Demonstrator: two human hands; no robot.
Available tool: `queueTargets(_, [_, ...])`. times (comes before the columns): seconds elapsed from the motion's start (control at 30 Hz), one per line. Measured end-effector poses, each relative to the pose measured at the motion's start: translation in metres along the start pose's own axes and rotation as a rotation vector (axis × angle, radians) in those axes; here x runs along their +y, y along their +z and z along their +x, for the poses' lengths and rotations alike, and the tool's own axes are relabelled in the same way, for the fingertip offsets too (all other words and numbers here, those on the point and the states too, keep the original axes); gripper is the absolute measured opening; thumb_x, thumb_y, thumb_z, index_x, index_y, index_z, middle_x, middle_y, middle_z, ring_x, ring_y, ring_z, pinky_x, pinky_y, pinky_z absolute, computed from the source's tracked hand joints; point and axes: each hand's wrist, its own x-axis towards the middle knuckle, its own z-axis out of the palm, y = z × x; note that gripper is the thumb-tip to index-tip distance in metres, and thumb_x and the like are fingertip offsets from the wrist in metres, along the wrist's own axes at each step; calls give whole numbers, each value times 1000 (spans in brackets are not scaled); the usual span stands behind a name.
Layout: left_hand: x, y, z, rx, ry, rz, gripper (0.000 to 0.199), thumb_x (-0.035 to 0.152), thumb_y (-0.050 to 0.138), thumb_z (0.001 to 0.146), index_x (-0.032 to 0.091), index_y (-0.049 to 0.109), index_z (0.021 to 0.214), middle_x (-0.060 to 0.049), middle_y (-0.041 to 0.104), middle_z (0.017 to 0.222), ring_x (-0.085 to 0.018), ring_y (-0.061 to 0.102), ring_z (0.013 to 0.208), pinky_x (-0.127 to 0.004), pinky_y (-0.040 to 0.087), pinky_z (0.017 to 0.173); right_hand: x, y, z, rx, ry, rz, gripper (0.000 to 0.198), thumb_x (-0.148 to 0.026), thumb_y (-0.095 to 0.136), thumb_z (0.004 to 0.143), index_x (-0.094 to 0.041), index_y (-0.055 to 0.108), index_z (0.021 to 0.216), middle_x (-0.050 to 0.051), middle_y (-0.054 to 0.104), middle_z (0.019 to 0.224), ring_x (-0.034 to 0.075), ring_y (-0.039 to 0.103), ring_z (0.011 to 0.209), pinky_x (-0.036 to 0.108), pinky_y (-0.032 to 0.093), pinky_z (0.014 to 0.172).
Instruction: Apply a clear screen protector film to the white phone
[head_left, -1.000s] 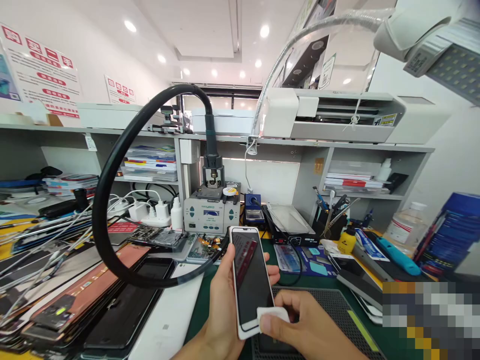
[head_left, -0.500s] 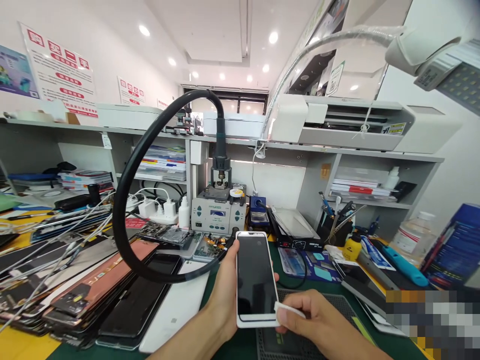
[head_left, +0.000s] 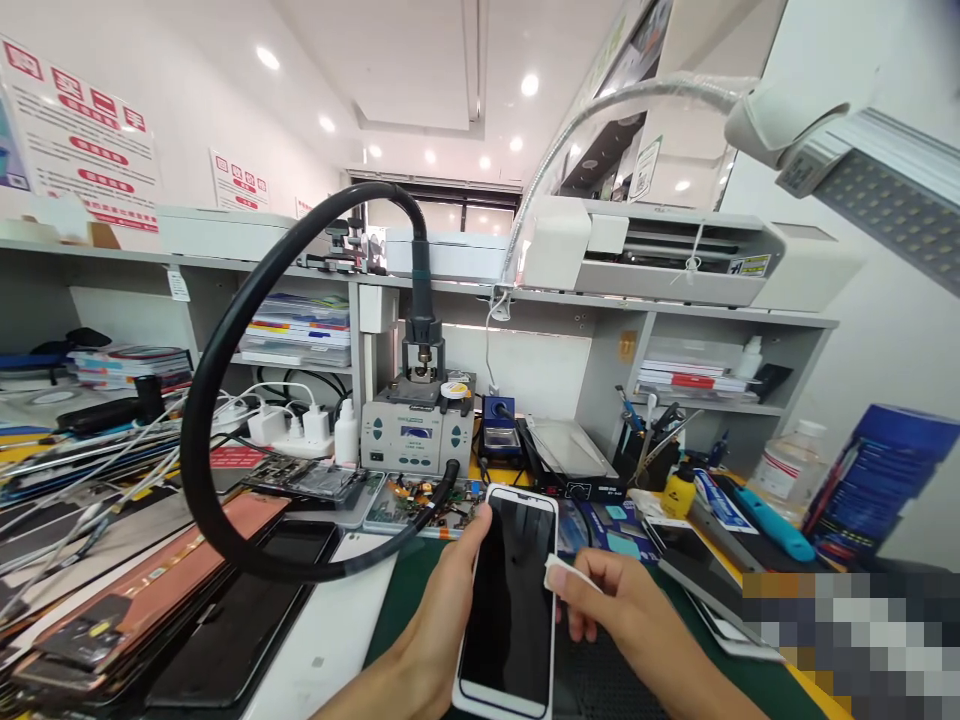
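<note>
A white-framed smartphone [head_left: 510,600] with a dark screen is tilted up in my left hand [head_left: 442,610], whose thumb lies along its left edge. My right hand [head_left: 611,600] pinches a small flat white piece [head_left: 570,575], its tip against the phone's right edge at about mid-height. What the piece is made of I cannot tell. Below the phone lies a black perforated mat [head_left: 600,670] on the green work surface [head_left: 394,590].
On the left are stacked phone parts [head_left: 180,560], a black phone [head_left: 232,630] and a white panel [head_left: 322,630]. A hot air station [head_left: 416,435] with a looping black hose [head_left: 196,400] stands behind. Tools and bottles, including a yellow bottle [head_left: 679,492], sit at right.
The phone has come lower and nearer, tilting clockwise. My right hand has moved the white piece from the phone's lower right corner up along its right edge. The camera view has shifted right.
</note>
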Motion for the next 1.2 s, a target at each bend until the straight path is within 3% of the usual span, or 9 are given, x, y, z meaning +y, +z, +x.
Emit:
queueTargets(0.27, [0,11,-5,-75,-162,36,66,64,41,93,7,73,105,-15,74,88,-25,71,71,-33,54,73,-12,-12,-1,59,-57,166,41,-54,68,86,-18,63,104,0,63,74,15,53,66,26,41,58])
queueTargets(0.47, [-2,12,-3,-165,-215,-21,61,59,43,93,8,72,107,-15,73,82,-26,71,70,-35,54,74,-19,-19,-5,27,-51,242,40,-54,67,86,-17,64,71,0,57,69,15,46,66,27,39,60])
queueTargets(0.67, [0,1,5,-376,-308,-156,70,58,28,96,4,67,118,-21,71,101,-29,71,81,-41,54,78,-15,-24,-1,73,24,326,36,-50,71,84,-17,65,72,1,58,68,15,48,66,26,38,58])
queueTargets(0.8, [7,-5,5,-501,-410,-202,75,59,23,96,2,60,128,-22,70,102,-24,69,76,-36,54,70,-12,-27,0,115,34,357,36,-48,74,82,-16,62,69,1,58,66,14,48,64,25,38,57])
queueTargets(0.97, [13,-11,4,-532,-464,-129,77,60,28,95,-2,58,130,-22,70,98,-24,69,77,-31,52,66,-12,-28,-2,64,4,322,40,-50,73,82,-17,57,67,-1,56,62,13,47,61,26,38,57])
queueTargets(1.2, [4,-16,8,-533,-541,-68,76,63,33,90,-2,68,110,-22,73,90,-21,68,68,-25,49,66,-13,-24,-5,42,-17,226,45,-57,70,82,-18,56,65,-3,50,59,13,43,58,27,39,56])
